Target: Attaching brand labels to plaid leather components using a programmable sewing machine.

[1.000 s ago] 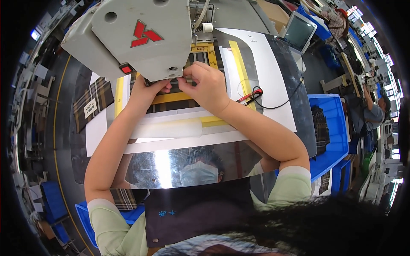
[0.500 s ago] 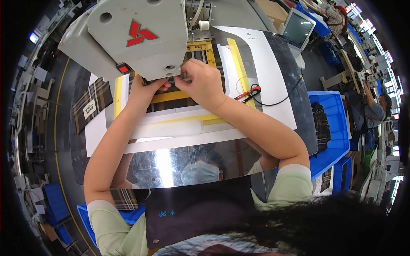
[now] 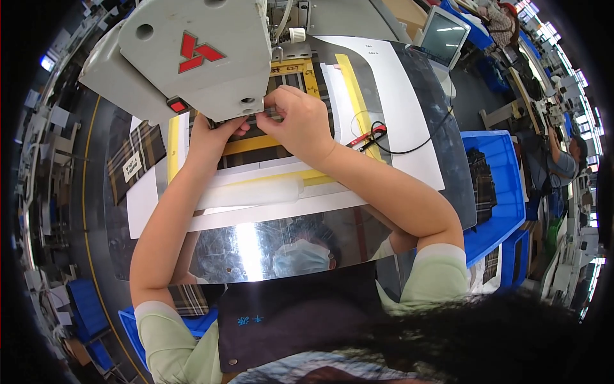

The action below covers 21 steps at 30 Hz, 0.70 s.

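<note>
Both my hands work close together at the lower end of a grey sewing machine head [image 3: 198, 64]. My right hand [image 3: 300, 125] is bent in a pinch at the head's right corner; what the fingertips hold is too small to make out. My left hand [image 3: 211, 141] reaches beneath the head from the left. Its thumb and some fingertips come together there, the rest hidden by the machine. Below the hands, a yellow frame [image 3: 249, 144] surrounds dark plaid fabric [image 3: 256, 155]. Thread snips with red handles [image 3: 368, 137] lie right of my right hand.
White paper sheets with yellow strips [image 3: 358, 96] cover the metal table. A plaid piece with a label [image 3: 135, 160] lies at left. A blue bin [image 3: 505, 192] with plaid cloth stands right, and a screen [image 3: 443, 38] behind. A black cable [image 3: 422, 146] crosses the table's right side.
The view has shifted slightly, so the machine and table appear a little further left. Both hands keep nearly the same pose beneath the machine head.
</note>
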Available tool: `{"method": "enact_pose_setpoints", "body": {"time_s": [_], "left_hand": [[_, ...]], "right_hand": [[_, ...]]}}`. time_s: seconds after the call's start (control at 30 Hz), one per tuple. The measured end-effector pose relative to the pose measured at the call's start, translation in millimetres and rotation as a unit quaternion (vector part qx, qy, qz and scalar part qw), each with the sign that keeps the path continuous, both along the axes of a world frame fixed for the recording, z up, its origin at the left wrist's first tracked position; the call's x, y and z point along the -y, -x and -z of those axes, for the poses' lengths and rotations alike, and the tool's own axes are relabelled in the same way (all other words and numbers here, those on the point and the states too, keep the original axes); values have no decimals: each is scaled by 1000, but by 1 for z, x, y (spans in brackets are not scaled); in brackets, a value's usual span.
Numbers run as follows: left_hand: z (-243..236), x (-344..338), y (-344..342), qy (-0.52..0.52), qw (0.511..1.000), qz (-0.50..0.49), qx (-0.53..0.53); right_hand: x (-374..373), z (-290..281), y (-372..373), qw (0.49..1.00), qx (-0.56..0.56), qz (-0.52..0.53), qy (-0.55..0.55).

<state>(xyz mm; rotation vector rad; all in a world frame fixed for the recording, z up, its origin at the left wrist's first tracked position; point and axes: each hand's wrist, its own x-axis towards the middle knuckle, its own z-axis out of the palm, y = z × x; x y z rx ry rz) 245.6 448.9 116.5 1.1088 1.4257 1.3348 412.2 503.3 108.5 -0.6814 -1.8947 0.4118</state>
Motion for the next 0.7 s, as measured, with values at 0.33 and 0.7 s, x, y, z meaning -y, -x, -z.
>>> {"method": "enact_pose_setpoints", "body": {"time_s": [0.33, 0.7], "left_hand": [[-3, 1, -1, 5, 1000, 10, 3], [-1, 1, 1, 3, 1000, 16, 6]], "right_hand": [[4, 0, -3, 999, 9, 9, 30], [4, 0, -4, 999, 17, 6, 44]]}}
